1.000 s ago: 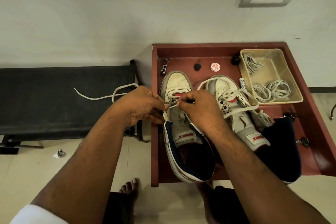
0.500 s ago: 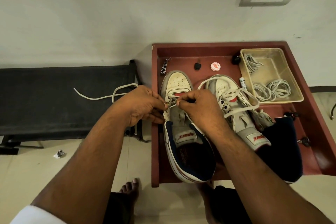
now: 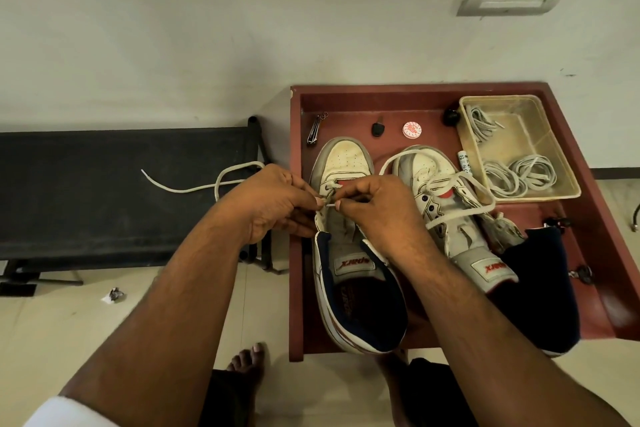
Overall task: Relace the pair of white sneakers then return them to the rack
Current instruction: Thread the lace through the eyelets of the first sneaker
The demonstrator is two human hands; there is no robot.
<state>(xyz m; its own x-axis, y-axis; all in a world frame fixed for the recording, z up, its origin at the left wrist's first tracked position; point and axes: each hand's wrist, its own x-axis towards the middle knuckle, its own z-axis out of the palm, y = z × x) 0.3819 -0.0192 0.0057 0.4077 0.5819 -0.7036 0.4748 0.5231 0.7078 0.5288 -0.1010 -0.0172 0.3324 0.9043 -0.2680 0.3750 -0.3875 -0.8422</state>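
Pinching the lace (image 3: 330,202) at the lower eyelets of the left sneaker (image 3: 349,253), my left hand (image 3: 273,204) and right hand (image 3: 377,208) have barely shifted from a second ago; both hold the same grip, fingertips closed on the lace, knuckles almost touching. The loose tail (image 3: 194,184) lies on the black bench (image 3: 104,191) as it did then, looping out past my left wrist.

Both shoes sit in the red tray (image 3: 595,253), toes toward the wall. The right sneaker (image 3: 446,204) lies just beside my right hand, its own lace draped loosely over it. The left sneaker's heel reaches the tray's near rim, and its side runs close along the left wall. Beyond the toes lie a nail clipper (image 3: 316,132), a small dark piece (image 3: 376,128) and a round tin (image 3: 412,130), with bare tray floor between them. A clear tub (image 3: 540,107) of spare laces fills the far right corner.
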